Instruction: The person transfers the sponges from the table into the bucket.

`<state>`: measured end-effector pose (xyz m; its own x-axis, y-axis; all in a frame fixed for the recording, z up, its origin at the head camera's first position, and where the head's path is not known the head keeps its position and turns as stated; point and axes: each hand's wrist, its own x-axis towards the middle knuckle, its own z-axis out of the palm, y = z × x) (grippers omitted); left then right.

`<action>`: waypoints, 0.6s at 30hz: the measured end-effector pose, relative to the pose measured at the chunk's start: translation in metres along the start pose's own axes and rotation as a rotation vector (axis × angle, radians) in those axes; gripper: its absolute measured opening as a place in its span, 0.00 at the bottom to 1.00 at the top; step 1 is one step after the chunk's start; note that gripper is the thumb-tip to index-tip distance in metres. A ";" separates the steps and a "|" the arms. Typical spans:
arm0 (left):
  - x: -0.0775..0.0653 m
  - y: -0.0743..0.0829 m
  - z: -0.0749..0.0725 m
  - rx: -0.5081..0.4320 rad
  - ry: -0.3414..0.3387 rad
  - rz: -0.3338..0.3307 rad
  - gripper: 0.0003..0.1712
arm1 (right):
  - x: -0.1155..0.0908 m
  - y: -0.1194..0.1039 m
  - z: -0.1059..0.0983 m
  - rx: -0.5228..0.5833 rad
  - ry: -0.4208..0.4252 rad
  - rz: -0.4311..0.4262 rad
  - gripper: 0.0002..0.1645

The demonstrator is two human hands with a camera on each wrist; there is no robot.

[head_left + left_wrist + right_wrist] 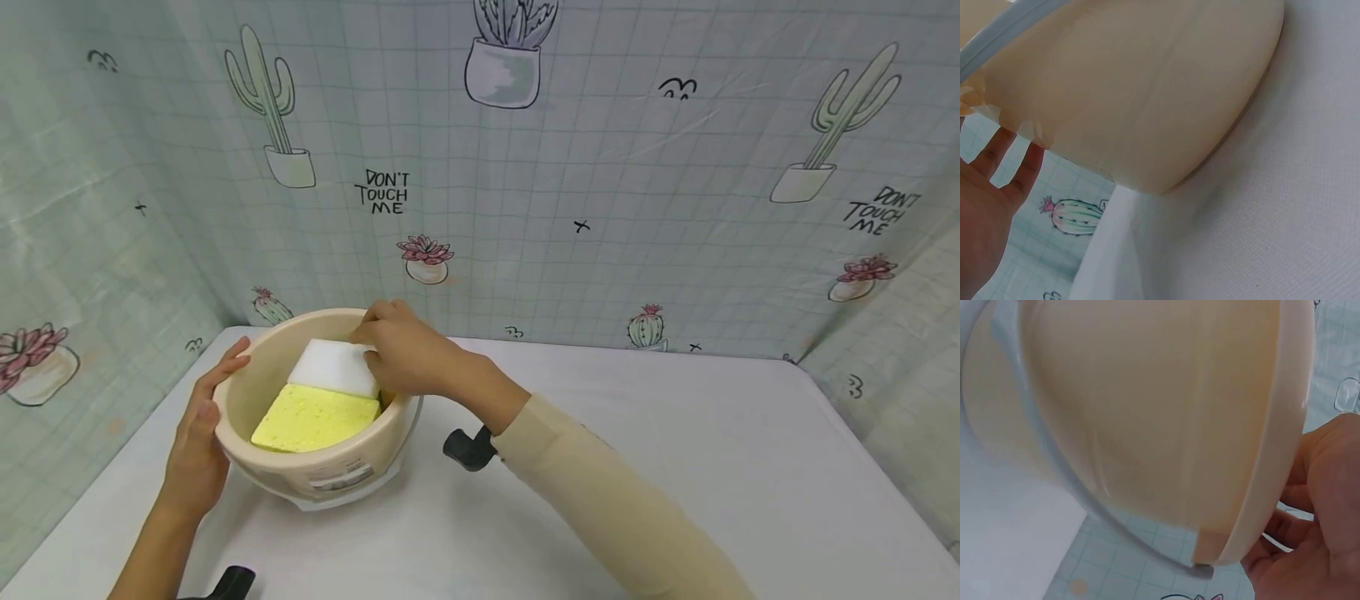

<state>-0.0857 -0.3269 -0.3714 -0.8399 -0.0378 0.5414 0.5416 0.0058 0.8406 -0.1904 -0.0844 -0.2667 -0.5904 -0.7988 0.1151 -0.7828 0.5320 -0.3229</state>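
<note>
A cream bucket [247, 417] stands on the white table at the left in the head view, with a grey handle [1085, 494] hanging down its side. Inside it lie a yellow sponge [315, 417] and, behind that, a white sponge block [333, 367]. My left hand [201, 442] steadies the bucket's left side, its fairly straight fingers against the outer wall and rim. Over the right rim reaches my right hand [405, 346], thumb and fingers pinching the right end of the white block. In the right wrist view, the rim hides those fingertips.
The white table [637, 467] stretches to the right of the bucket. Behind it hangs a checked cloth [570, 275] printed with cacti. A black wrist mount [470, 450] sits below my right wrist, and another black mount [234, 583] shows at the bottom edge.
</note>
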 end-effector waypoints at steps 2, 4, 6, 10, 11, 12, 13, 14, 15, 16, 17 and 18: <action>0.001 0.001 0.000 0.010 0.006 -0.012 0.29 | -0.006 0.004 -0.001 0.022 0.025 -0.029 0.20; 0.002 0.001 -0.001 0.025 0.016 -0.029 0.29 | -0.013 0.008 -0.002 0.040 0.051 -0.056 0.20; 0.002 0.002 -0.002 0.049 0.020 -0.046 0.29 | -0.021 0.013 -0.003 0.055 0.083 -0.079 0.20; 0.001 0.006 -0.006 0.128 0.005 -0.062 0.28 | -0.039 0.022 -0.004 0.095 0.141 -0.096 0.20; 0.001 0.009 -0.007 0.152 0.005 -0.063 0.27 | -0.044 0.024 -0.004 0.108 0.155 -0.097 0.21; 0.000 0.012 -0.008 0.207 0.010 -0.062 0.27 | -0.050 0.027 -0.004 0.126 0.169 -0.094 0.21; -0.001 0.016 -0.009 0.253 0.012 -0.058 0.26 | -0.056 0.029 -0.004 0.145 0.184 -0.092 0.22; -0.002 0.020 -0.009 0.288 0.018 -0.053 0.27 | -0.063 0.033 -0.005 0.168 0.199 -0.089 0.23; -0.003 0.024 -0.008 0.326 0.029 -0.047 0.27 | -0.071 0.037 -0.004 0.195 0.218 -0.082 0.24; -0.004 0.027 -0.007 0.345 0.038 -0.019 0.28 | -0.079 0.041 -0.004 0.220 0.241 -0.081 0.24; -0.004 0.030 -0.004 0.381 0.048 0.012 0.27 | -0.089 0.047 -0.004 0.242 0.265 -0.070 0.24; -0.005 0.034 0.000 0.419 0.055 0.048 0.27 | -0.100 0.052 -0.004 0.260 0.288 -0.055 0.25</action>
